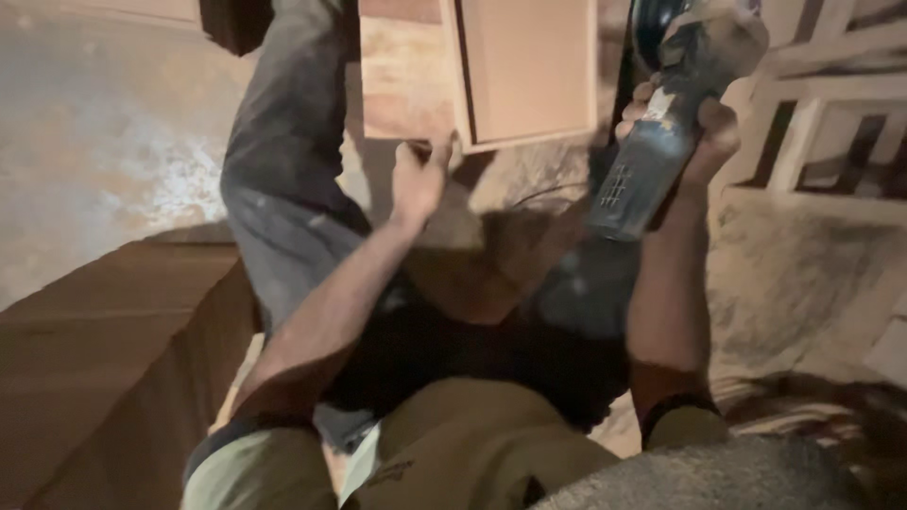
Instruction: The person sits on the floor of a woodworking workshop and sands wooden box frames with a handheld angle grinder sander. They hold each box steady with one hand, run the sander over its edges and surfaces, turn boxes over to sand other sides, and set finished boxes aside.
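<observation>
A dusty concrete floor (113, 142) spreads to the left. A brown wooden board (104, 359) lies at lower left. White lattice-like wooden frames (831, 104) stand at upper right, above sawdust-covered ground (803, 274).

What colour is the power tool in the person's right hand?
Dark grey-blue and dusty: the power tool in the right hand, seen from the head view.

Dim warm light, heavy motion blur
</observation>
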